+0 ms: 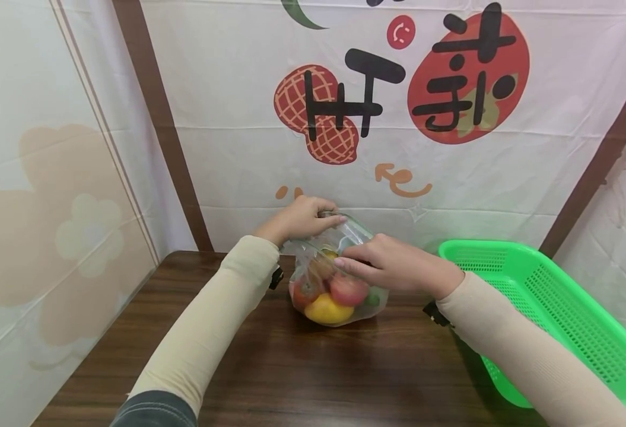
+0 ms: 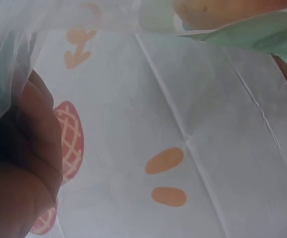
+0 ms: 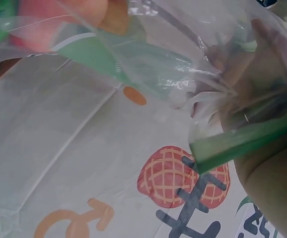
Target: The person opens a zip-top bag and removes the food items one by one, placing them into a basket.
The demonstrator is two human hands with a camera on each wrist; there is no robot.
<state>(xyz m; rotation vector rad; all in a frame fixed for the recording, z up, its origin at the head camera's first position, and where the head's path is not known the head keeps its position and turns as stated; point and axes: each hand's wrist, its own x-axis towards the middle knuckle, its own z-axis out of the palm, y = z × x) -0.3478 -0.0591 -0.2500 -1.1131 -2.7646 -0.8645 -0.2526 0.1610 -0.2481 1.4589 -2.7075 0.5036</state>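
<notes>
From the head camera, a clear plastic bag (image 1: 330,279) stands on the dark wooden table (image 1: 270,367), near its far edge and in front of the printed white backdrop (image 1: 270,107). Inside it sit a yellow fruit (image 1: 327,309) at the bottom, 2 reddish apples (image 1: 348,289) above it, and a bit of green at the right side. The left hand (image 1: 301,218) is at the bag's top rear edge, its fingers curled and pinching the plastic there. The right hand (image 1: 393,263) lies across the front upper part of the bag, fingers pointing left and pressed together against the film; whether the thumb grips underneath cannot be told. A green perforated basket (image 1: 553,308) stands on the table just right of the right forearm, apart from the bag. In the left wrist view, that hand (image 2: 19,163) fills the lower left corner, dark and blurred, with the bag's film (image 2: 14,54) draped over it and the backdrop's orange marks (image 2: 164,161) behind; the fingers' hold is not visible here. In the right wrist view, the crumpled bag (image 3: 148,54) hangs across the upper frame with red and green shapes inside, and the right hand's fingers (image 3: 255,74) press into gathered plastic at the right, with a green strip (image 3: 243,144) crossing in front of them.
</notes>
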